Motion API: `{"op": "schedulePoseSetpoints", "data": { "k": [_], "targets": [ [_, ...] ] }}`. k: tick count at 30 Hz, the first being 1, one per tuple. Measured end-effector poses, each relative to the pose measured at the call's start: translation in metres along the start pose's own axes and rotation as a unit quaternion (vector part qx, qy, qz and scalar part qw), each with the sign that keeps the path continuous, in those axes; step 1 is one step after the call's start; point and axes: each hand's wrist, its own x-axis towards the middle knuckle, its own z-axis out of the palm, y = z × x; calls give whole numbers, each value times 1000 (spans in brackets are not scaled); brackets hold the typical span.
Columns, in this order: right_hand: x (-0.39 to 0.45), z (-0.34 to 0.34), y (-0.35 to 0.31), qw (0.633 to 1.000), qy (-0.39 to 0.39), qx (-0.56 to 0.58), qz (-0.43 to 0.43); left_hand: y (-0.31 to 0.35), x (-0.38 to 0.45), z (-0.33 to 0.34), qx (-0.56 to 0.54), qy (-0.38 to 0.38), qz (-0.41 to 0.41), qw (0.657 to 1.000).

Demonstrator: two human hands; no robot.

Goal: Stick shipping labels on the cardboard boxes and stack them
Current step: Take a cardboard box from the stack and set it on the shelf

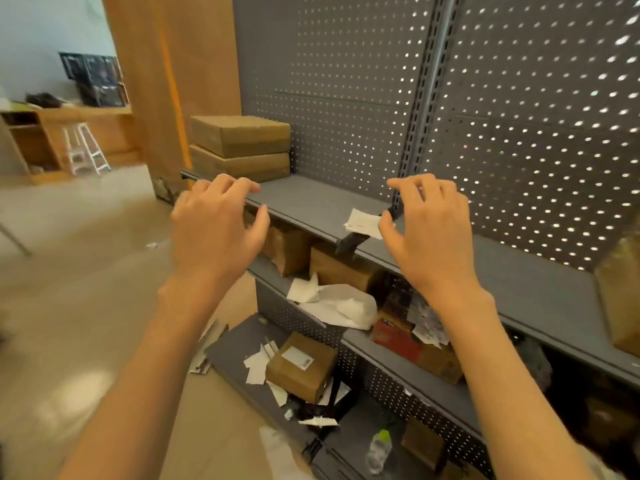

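Note:
Two flat cardboard boxes (240,148) sit stacked at the left end of the grey top shelf (311,202). My left hand (216,226) hovers in front of that shelf, fingers loosely curled and holding nothing. My right hand (429,230) hovers to the right, equally empty. A white label (363,223) lies on the shelf's front edge beside my right thumb, on top of a dark object. Another cardboard box (301,367) with a label on top stands on the bottom shelf.
A grey perforated back panel (485,116) rises behind the shelves. More cardboard boxes (332,265), white paper (332,303) and a red box (398,337) fill the middle shelf. Paper scraps and a plastic bottle (379,452) lie below. A brown box (620,292) stands at right.

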Motion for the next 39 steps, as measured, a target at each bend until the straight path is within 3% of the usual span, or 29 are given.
{"op": "schedulePoseSetpoints", "data": {
  "k": [6,14,25,39],
  "targets": [
    [51,68,-90,999,8,47,-17,-107,27,3,32,9,-10,999],
    [105,145,-168,996,-1,79,-51,-200,55,28,75,9,-25,997],
    [186,275,-220,992,23,116,-43,-301,127,109,87,9,-14,996],
    [312,412,-256,996,22,81,-15,-413,256,232,53,19,17,998]
  ]
}}
